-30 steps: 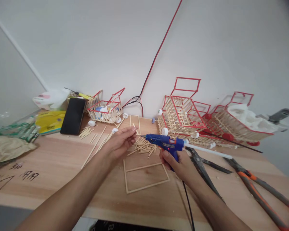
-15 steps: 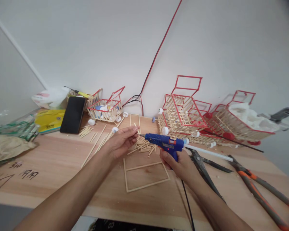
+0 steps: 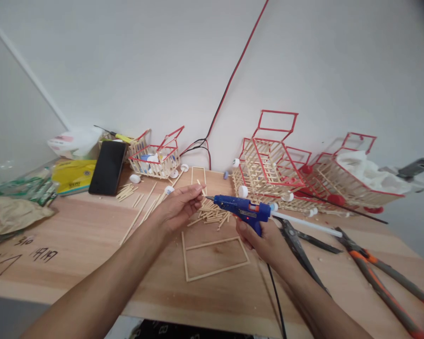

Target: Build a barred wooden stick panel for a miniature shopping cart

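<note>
My left hand [image 3: 182, 205] pinches a short wooden stick [image 3: 199, 182], whose tip shows above the fingers. In my right hand [image 3: 259, 235] is a blue hot glue gun [image 3: 242, 207], its nozzle pointing left, close to my left fingertips. A white glue stick [image 3: 307, 223] juts from the gun's back, and a red light shows on its side. On the table below lies a flat wooden stick frame [image 3: 217, 274] with a crossbar. Behind the hands is a pile of short wooden sticks [image 3: 214, 215].
Pliers [image 3: 300, 245] and orange-handled cutters [image 3: 371, 268] lie at right. Small stick-built carts [image 3: 268, 162] with red edges stand along the wall, another cart [image 3: 155, 162] at left. A phone [image 3: 108, 168] leans beside a yellow packet [image 3: 74, 176]. The gun's black cord [image 3: 277, 299] hangs over the front edge.
Almost nothing differs. The view has shifted very slightly; both hands keep their holds, with the nozzle still near the left fingertips.
</note>
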Demonstrator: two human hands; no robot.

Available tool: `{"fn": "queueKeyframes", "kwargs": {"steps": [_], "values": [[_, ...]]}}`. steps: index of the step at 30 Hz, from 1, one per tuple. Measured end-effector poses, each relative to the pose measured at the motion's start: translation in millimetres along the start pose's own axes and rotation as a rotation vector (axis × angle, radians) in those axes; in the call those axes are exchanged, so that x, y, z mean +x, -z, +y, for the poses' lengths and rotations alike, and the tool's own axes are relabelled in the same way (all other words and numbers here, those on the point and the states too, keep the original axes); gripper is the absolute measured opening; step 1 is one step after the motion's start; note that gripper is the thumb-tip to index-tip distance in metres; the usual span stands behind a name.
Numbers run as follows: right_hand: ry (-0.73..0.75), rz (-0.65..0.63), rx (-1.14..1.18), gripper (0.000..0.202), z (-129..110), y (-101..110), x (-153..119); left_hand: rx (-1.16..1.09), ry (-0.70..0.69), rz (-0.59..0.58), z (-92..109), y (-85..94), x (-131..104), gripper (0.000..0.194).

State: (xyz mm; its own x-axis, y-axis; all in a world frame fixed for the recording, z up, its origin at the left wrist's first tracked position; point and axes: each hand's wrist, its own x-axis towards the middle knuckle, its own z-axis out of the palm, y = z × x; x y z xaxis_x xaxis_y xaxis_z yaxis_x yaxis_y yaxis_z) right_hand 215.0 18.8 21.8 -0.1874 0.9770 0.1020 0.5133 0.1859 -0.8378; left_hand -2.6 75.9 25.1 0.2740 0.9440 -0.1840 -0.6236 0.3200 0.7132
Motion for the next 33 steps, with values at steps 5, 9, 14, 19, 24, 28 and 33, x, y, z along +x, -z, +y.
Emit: {"fn": "queueKeyframes", "kwargs": {"steps": [5, 9, 14, 19, 24, 28, 33], "values": [[0.001, -0.009, 0.010, 0.043, -0.7, 0.0, 0.1, 0.001, -0.008, -0.015, -0.7, 0.3, 0.2, 0.016], [-0.004, -0.016, 0.032, 0.043, -0.6, -0.7, -0.1, 0.010, -0.011, -0.012, -0.9, 0.8, 0.8, 0.015], [0.001, -0.010, 0.019, 0.042, 0.4, -1.1, 0.1, 0.018, -0.020, -0.013, -1.1, 1.6, 1.2, 0.017], [0.019, 0.032, -0.010, 0.036, -2.7, -0.2, 0.5, 0.013, -0.020, -0.012, -0.7, 1.5, 0.8, 0.017], [0.016, 0.026, 0.022, 0.037, -2.4, 0.6, 0.7, 0.018, -0.019, -0.008, -1.2, 1.5, 0.6, 0.016], [0.011, 0.006, 0.005, 0.039, -1.1, 0.1, 0.7, 0.022, -0.020, -0.007, -2.1, 2.6, 1.6, 0.017], [0.027, 0.014, -0.012, 0.036, -3.6, -0.6, 0.3, 0.018, -0.026, -0.011, -2.4, 2.9, 1.9, 0.018]]}}
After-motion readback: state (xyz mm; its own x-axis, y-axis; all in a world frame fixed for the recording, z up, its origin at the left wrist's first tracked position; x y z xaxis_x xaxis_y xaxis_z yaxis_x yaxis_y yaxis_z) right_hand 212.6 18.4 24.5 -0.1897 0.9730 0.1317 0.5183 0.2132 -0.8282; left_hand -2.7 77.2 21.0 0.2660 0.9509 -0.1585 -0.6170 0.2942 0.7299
